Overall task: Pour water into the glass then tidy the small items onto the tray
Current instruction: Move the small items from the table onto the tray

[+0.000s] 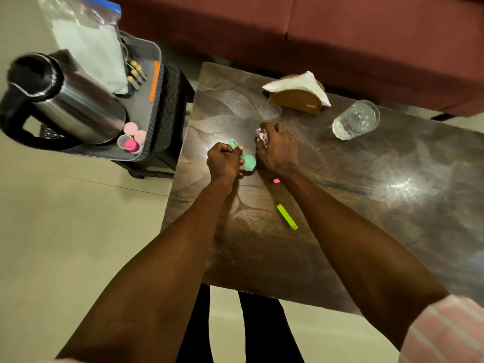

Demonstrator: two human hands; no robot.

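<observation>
On the dark wooden table point(340, 205), my left hand point(224, 162) is closed on a small mint-green item point(248, 162) that shows above and beside the fist. My right hand point(277, 150) is closed on a small white and purple packet point(262, 136). A glass point(356, 120) holding water stands at the table's far right. A lime-green clip point(287, 216) and a small pink piece point(276, 181) lie on the table between my forearms. To the left, the grey tray point(154, 119) carries a steel jug point(65, 100), pink round items point(133, 136), several small batteries point(136, 72) and an orange stick point(155, 81).
A wooden napkin holder point(296, 96) with white napkins stands at the table's far edge. The tray rests on a black stool point(171, 113), with a plastic bag point(86, 48) lying across its far end. A dark red sofa point(340, 35) runs behind the table. Pale floor lies to the left.
</observation>
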